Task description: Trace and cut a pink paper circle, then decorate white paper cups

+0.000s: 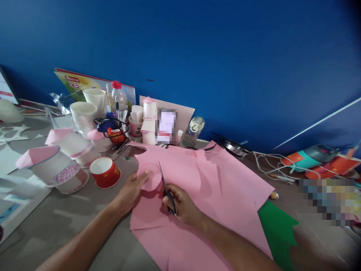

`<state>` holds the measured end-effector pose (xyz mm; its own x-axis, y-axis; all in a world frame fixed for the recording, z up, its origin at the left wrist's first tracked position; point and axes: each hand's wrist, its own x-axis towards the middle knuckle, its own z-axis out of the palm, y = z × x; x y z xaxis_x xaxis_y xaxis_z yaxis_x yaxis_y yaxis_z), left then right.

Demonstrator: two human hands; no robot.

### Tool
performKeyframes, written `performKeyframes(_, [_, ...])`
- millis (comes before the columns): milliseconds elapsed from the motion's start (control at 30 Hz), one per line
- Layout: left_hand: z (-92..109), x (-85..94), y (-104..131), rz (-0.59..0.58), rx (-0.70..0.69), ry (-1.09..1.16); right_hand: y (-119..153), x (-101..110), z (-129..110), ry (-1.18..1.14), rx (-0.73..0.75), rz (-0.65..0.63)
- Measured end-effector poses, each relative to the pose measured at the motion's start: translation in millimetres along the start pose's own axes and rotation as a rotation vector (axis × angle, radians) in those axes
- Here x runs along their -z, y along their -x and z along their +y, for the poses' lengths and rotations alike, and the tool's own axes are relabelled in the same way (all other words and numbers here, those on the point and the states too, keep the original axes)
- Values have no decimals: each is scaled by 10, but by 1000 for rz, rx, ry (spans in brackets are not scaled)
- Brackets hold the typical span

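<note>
Between the thumb and fingers of my left hand is a pink paper circle, held above larger pink sheets. A pair of black-handled scissors sits in my right hand, the blades pointing up and away along the circle's right edge. Whether the blades touch the paper I cannot tell. Pink paper sheets lie overlapped under both hands. Left of my left hand stands a red paper cup. Paper-cup models with pink paper tops stand farther left.
Stacked white cups, a red-capped bottle and a glass jar line the back by the blue wall. A phone-like screen leans there. At right are white cables, a teal-and-orange tool and green paper.
</note>
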<state>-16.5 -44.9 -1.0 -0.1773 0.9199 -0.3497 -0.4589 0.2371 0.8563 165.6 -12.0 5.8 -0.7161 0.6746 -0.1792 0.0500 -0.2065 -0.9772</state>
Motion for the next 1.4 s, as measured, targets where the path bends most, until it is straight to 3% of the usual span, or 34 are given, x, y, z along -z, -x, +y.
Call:
performKeyframes(867, [83, -43, 23, 27, 35, 1, -6, 29, -69, -50, -7, -54])
performKeyframes(1133, [140, -42, 33, 16, 74, -4, 5, -12, -114, -19, -68, -13])
performKeyframes(1400, [149, -39, 41, 11, 84, 3, 17, 4, -75, 26, -27, -20])
